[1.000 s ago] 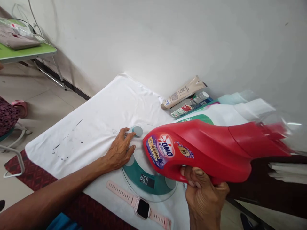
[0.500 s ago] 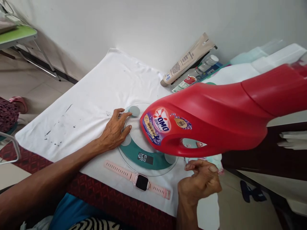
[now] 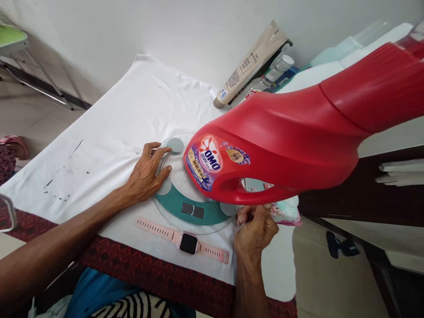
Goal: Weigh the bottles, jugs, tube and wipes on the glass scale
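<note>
A big red OMO detergent bottle (image 3: 281,141) lies on its side, its base end over a round glass scale (image 3: 185,207) with a teal band and a dark display. My left hand (image 3: 145,176) rests flat on the scale's left rim, fingers spread. My right hand (image 3: 255,229) is curled closed at the scale's right rim, just under the bottle's handle. I cannot make out what it grips, if anything. The scale sits on a white cloth (image 3: 115,123).
A pink smartwatch (image 3: 185,242) lies on the cloth in front of the scale. A beige tube (image 3: 248,66) and small bottles lean against the wall behind. A printed pack (image 3: 285,212) sits under the bottle. Dark furniture (image 3: 347,203) stands at right.
My right hand let go of the bottle's handle and dropped below it, fingers curling closed by the scale's rim. The scale's display went from a reading to blank. My left hand stayed put.
</note>
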Available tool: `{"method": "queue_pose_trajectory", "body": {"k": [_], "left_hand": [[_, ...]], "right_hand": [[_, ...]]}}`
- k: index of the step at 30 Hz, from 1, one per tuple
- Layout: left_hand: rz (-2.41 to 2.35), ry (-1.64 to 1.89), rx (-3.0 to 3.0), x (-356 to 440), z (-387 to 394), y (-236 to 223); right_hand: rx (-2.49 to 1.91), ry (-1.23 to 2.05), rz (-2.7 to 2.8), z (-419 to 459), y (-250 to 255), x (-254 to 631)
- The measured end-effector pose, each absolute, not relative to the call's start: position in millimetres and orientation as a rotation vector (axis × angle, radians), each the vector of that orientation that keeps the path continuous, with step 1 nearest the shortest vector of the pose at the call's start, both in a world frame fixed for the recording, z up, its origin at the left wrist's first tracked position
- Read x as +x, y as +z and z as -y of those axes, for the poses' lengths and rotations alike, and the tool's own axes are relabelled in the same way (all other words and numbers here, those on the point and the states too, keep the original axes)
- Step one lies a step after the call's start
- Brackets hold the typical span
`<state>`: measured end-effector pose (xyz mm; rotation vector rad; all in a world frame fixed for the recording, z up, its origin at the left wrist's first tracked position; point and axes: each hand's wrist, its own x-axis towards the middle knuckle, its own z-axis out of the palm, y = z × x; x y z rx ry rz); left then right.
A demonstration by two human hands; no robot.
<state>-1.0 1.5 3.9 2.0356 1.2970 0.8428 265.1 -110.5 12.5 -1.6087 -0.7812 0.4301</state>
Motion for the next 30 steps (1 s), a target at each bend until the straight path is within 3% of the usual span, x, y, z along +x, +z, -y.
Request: {"method": "queue_pose_trajectory", "body": {"k": [23,30], "left_hand": [[-1.31,0.81,2.019,-1,0,7],[-1.303,0.905,2.04,0,1,3]], "right_hand": [[-1.629,0.441,0.791,112,7,268],[-1.336,0.191,0.876,93,57,255]]}}
